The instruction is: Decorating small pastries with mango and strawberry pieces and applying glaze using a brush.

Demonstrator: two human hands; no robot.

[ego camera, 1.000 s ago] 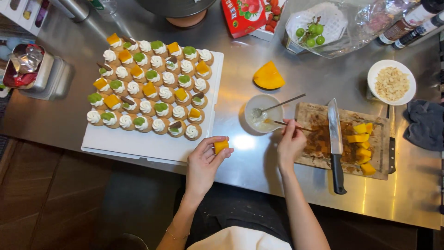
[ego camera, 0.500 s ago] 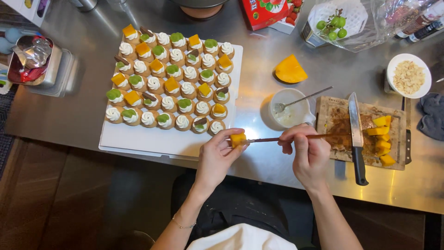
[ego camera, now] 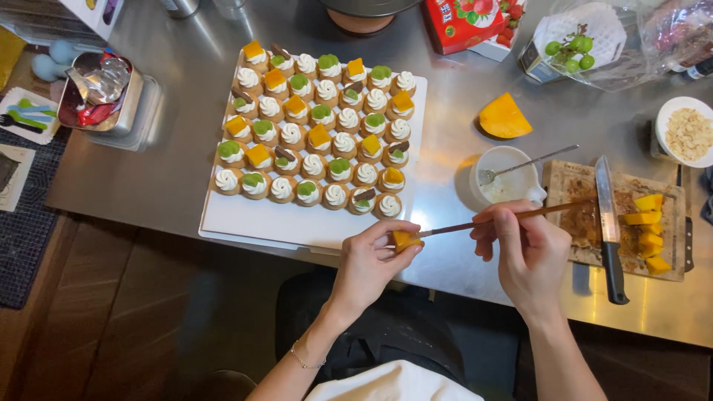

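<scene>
Left hand (ego camera: 369,261): closed round a small orange fruit cube (ego camera: 405,240), which is pinched between thumb and fingertips just above the near edge of the worktop (ego camera: 178,171).
Right hand (ego camera: 527,252): fingers curled shut on a thin brush (ego camera: 505,217), held near its middle; the handle is pointed towards the right.
Brush tip: laid against the fruit cube; contact is seen.
Fruit cube position: just beyond the near edge of the white tray (ego camera: 245,223), beside its near right corner, apart from the pastries.
White tray: set at mid-worktop; rows of small cream-topped tartlets (ego camera: 319,126) are carried, many topped with orange cubes, green pieces or dark pieces.
Small white cup (ego camera: 505,178): placed right of the tray, just beyond the right hand; a spoon (ego camera: 531,162) is rested in it.
Cutting board (ego camera: 631,223): placed at the right end, near edge; orange fruit pieces (ego camera: 648,230) are gathered at its right side.
Knife (ego camera: 609,223): laid across the board, handle over the near edge of the board.
Fruit wedge (ego camera: 503,117): left on bare worktop beyond the cup.
White bowl (ego camera: 685,132): at the far right; pale flakes are held.
Green grapes (ego camera: 570,50): in clear wrapping by the far edge.
</scene>
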